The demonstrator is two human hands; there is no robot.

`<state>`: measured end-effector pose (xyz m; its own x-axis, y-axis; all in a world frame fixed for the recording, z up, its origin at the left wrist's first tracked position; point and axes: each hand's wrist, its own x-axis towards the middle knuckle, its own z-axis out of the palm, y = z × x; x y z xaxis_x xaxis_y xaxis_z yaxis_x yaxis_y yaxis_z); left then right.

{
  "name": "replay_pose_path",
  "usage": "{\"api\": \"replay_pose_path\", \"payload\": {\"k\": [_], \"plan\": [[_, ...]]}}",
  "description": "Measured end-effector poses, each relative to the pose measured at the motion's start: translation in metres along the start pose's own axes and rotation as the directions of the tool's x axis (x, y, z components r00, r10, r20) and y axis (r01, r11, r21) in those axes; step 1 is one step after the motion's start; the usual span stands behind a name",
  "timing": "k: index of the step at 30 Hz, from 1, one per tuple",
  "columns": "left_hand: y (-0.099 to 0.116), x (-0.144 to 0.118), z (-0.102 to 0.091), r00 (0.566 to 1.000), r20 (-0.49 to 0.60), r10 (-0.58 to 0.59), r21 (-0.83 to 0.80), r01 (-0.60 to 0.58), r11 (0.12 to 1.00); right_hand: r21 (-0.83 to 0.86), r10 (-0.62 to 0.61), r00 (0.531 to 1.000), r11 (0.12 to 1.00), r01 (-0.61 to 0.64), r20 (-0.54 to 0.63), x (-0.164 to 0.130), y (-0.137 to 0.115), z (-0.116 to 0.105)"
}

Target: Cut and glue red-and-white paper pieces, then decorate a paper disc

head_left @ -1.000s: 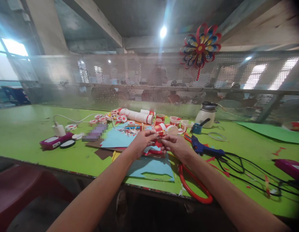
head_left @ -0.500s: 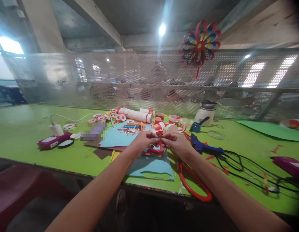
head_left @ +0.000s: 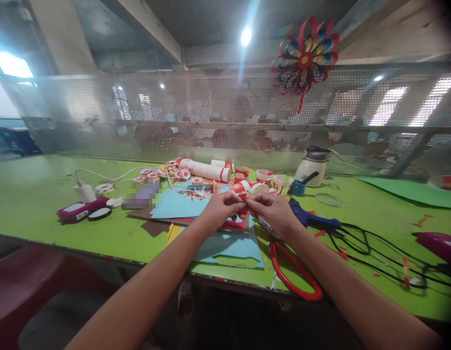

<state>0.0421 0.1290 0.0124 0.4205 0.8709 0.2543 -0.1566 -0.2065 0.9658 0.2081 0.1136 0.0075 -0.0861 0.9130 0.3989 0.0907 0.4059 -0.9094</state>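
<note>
Both hands rise a little off the green table: the left hand [head_left: 220,210] and right hand [head_left: 274,212] now pinch the small red-and-white paper piece [head_left: 243,206] higher than before.

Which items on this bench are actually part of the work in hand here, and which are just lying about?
In hand:
- red and white paper piece, pinched between left hand and right hand
- blue paper sheet beneath the hands

Lying about:
- red-handled scissors
- blue glue gun
- white roll
- kettle
- charger
- paper pinwheel on the mesh
</note>
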Motion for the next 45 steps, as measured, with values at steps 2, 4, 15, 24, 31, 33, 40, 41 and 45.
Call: {"api": "replay_pose_path", "payload": {"k": [2, 4, 15, 24, 31, 33, 40, 41, 45], "plan": [[-0.001, -0.001, 0.002, 0.997, 0.014, -0.079, -0.088, 0.08, 0.993, -0.016, -0.021, 1.0, 1.0, 0.021, -0.002, 0.0, 0.002, 0.0], [-0.003, -0.001, 0.003, 0.99, 0.027, -0.137, -0.147, 0.14, 0.979, -0.032, -0.018, 1.0, 0.999, 0.018, -0.008, 0.0, 0.003, 0.0], [-0.007, 0.001, 0.003, 0.992, 0.007, -0.127, -0.183, 0.126, 0.975, 0.037, 0.014, 1.0, 0.999, -0.013, -0.014, 0.001, 0.004, 0.002], [0.006, 0.003, -0.007, 0.999, 0.038, 0.007, 0.191, -0.014, 0.982, -0.002, 0.044, 0.997, 0.999, -0.044, 0.055, 0.0, -0.007, 0.001], [0.012, 0.008, -0.002, 0.988, 0.058, -0.14, 0.03, 0.139, 0.99, 0.053, 0.051, 0.998, 0.997, -0.052, 0.022, 0.0, -0.009, 0.001], [0.014, 0.009, -0.001, 0.981, 0.088, -0.173, -0.057, 0.179, 0.982, 0.107, 0.061, 0.998, 0.992, -0.061, 0.0, 0.001, -0.007, -0.001], [0.012, 0.005, 0.005, 0.988, 0.073, -0.134, -0.128, 0.143, 0.981, 0.2, 0.135, 0.991, 0.971, -0.132, -0.001, 0.001, -0.004, -0.002], [0.01, 0.004, 0.007, 0.992, 0.054, -0.116, -0.085, 0.121, 0.989, 0.196, 0.139, 0.99, 0.971, -0.135, -0.005, 0.0, -0.005, -0.002], [0.003, 0.002, 0.008, 0.997, 0.027, -0.072, 0.009, 0.072, 0.997, 0.183, 0.166, 0.986, 0.97, -0.163, -0.001, -0.001, -0.007, 0.001]]}}
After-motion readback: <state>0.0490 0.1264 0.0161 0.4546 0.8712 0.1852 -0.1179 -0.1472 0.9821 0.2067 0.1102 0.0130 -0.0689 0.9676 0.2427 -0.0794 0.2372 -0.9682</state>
